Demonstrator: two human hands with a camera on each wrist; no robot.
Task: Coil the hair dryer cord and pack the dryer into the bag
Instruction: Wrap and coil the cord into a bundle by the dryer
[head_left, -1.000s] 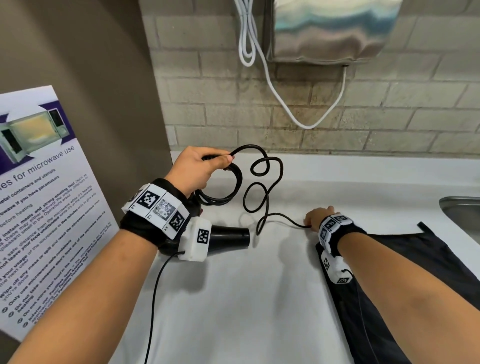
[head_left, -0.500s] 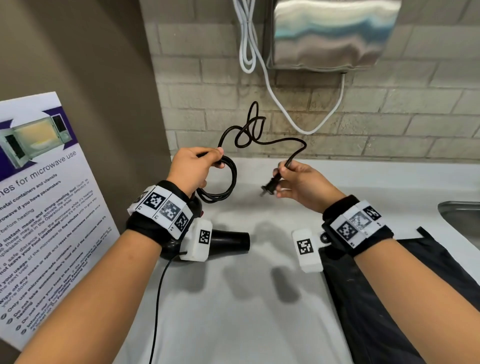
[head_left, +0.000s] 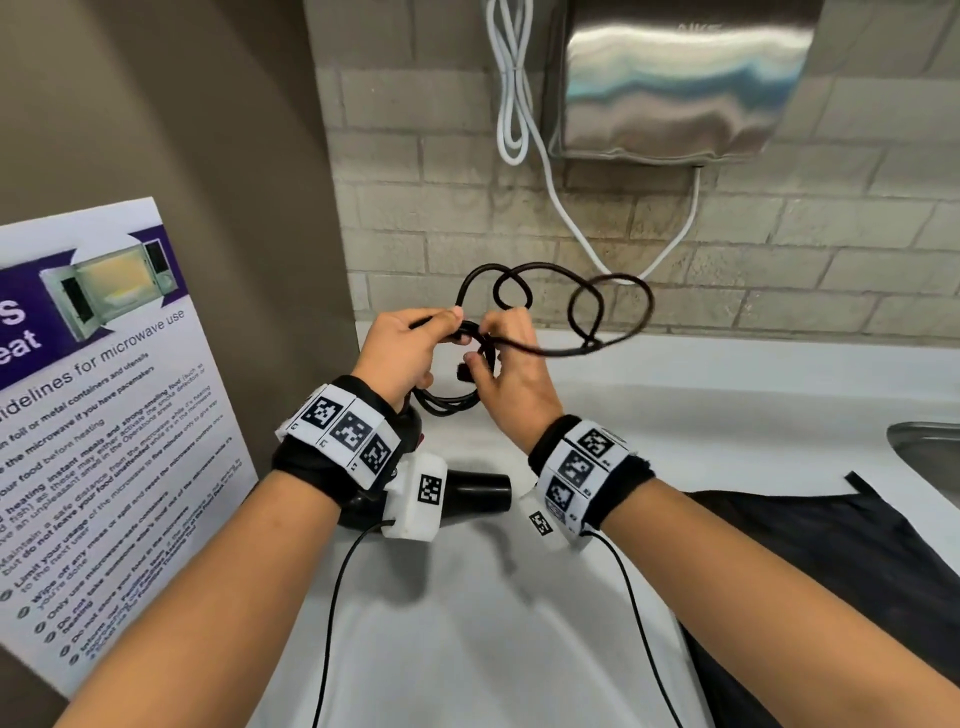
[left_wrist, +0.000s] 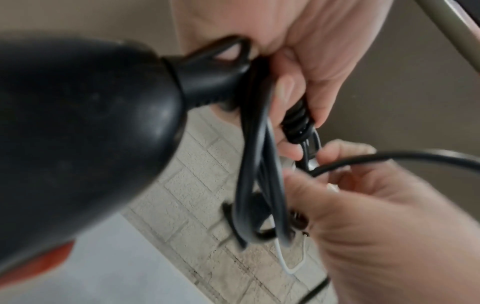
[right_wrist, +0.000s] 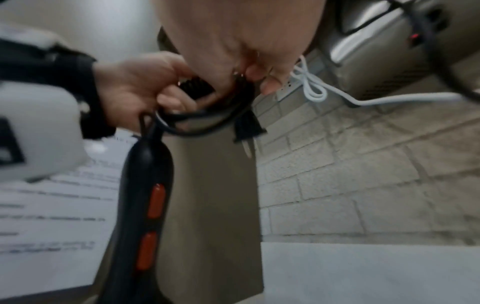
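left hand (head_left: 402, 353) gripping coiled cord (head_left: 571, 306), right hand (head_left: 511, 374) pinching it

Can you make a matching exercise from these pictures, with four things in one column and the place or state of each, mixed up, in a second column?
Things:
1. black hair dryer cord
2. black plug with metal prongs
3. flat black fabric bag
4. white looped cable

Places or states:
A. hangs on the brick wall beside the steel box
B. lies on the white counter, at the right
C. partly coiled, loose loops in the air
D. hangs just below the right hand

Pairs: 1-C, 2-D, 3-B, 4-A
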